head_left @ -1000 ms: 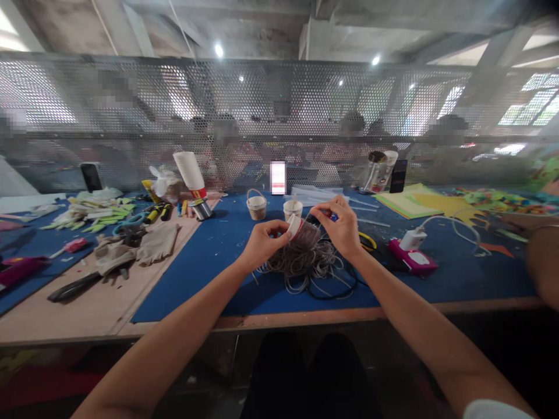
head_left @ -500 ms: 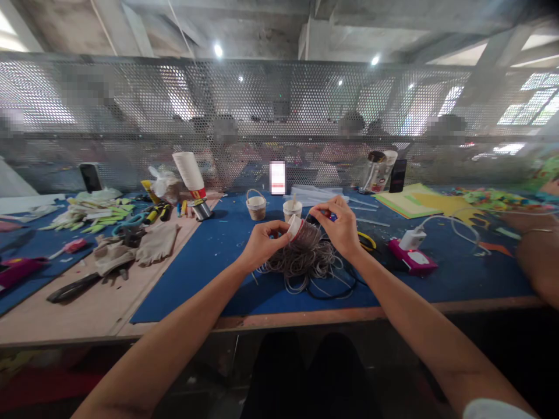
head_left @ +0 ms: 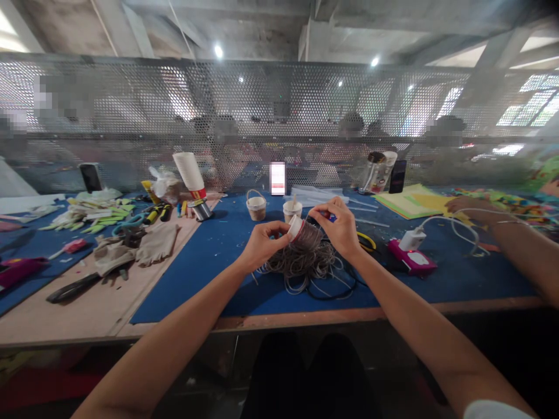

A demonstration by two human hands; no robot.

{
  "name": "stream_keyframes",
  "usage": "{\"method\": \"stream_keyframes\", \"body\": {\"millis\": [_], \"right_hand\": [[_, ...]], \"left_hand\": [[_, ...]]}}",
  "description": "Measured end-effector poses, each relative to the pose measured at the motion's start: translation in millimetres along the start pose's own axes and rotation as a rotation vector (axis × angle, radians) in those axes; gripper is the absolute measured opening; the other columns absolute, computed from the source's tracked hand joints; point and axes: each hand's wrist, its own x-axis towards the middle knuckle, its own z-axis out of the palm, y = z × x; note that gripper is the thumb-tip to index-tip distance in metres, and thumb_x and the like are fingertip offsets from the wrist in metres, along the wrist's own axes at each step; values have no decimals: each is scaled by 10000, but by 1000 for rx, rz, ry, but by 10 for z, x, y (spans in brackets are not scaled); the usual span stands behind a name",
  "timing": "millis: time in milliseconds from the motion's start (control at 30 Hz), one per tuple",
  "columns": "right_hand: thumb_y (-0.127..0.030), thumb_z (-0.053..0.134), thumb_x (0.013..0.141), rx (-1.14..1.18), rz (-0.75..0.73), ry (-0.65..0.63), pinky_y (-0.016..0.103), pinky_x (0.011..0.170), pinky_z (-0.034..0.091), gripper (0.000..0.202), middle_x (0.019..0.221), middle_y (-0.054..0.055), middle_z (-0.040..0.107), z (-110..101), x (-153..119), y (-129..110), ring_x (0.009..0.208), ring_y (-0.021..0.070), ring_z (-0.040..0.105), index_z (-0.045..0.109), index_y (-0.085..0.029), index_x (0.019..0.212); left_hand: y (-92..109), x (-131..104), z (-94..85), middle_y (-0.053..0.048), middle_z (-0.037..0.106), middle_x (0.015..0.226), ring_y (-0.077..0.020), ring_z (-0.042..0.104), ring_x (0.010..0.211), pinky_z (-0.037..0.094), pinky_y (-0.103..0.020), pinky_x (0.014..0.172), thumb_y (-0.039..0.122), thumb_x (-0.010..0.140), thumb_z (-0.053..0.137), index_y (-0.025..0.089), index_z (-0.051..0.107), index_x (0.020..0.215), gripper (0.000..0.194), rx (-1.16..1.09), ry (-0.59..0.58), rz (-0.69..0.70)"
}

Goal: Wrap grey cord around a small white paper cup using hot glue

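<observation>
My left hand is closed around the rim end of a white paper cup, which lies tilted on its side. Grey-brown cord is wound around the cup's wall. At the cup's far end my right hand is closed, thumb and fingertips pinched on a strand of this cord. Beneath both hands spreads a loose tangle of the same cord. A small blue thing shows by the right fingers; its kind is unclear.
Behind the hands stand a small basket with a handle and another cup. A lit phone leans on the mesh screen. To the right lie a magenta power block and coloured sheets, with a co-worker's arm stretched nearby.
The co-worker's arm at the right has reached forward and inward over the coloured sheets. My two hands and the cup have hardly moved.
</observation>
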Motion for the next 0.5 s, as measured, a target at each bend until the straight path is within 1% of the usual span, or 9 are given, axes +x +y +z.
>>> {"method": "stream_keyframes", "body": {"millis": [133, 500], "right_hand": [[-302, 675, 882, -6, 12, -5, 334, 733, 476, 81, 777, 11, 536, 3, 5, 6, 745, 169, 540, 731, -249, 859], [-283, 682, 878, 11, 12, -20, 328, 726, 474, 68, 773, 8, 532, -7, 9, -7, 736, 162, 535, 733, -248, 849]], "left_hand": [[13, -3, 1, -51, 744, 843, -145, 607, 722, 469, -271, 709, 305, 815, 690, 145, 751, 890, 187, -12, 5, -2], [0, -3, 1, -52, 746, 848, -139, 611, 717, 479, -262, 702, 295, 817, 695, 150, 758, 900, 178, -33, 0, 4]]}}
